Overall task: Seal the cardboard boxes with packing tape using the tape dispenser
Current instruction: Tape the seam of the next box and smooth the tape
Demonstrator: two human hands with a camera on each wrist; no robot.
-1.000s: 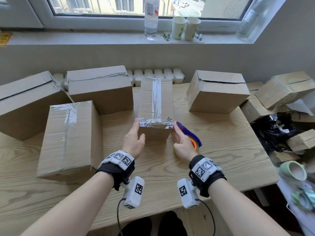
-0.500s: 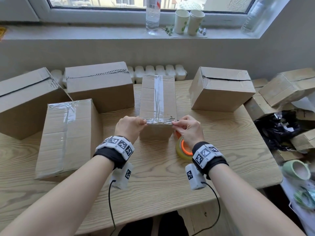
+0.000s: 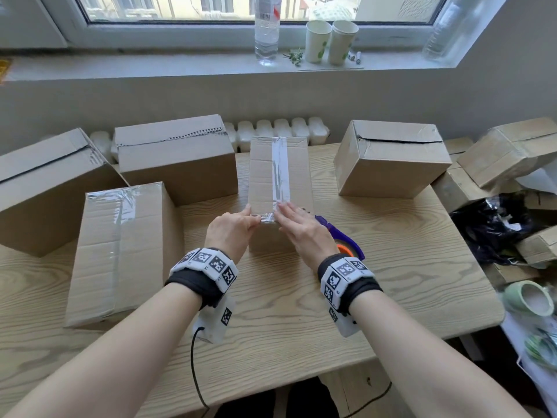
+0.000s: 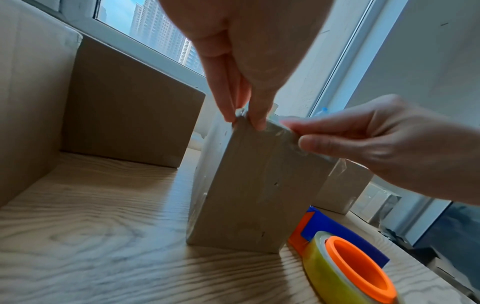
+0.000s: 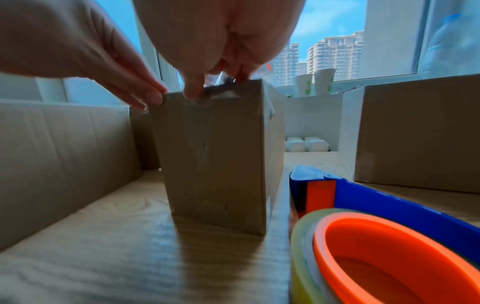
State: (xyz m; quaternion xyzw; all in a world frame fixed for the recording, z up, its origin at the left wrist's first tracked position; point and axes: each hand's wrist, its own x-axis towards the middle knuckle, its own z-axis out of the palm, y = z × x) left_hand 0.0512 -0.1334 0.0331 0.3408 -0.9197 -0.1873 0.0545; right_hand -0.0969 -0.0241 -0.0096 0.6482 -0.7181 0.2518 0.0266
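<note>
Head view: narrow box (image 3: 262, 176) lengthwise toward window (image 3: 180, 7)

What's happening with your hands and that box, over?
Left hand pinches tape on middle box, near top edge. Right hand presses it flat alongside. Tape dispenser lies on table, unheld. Nothing in the way.
</note>
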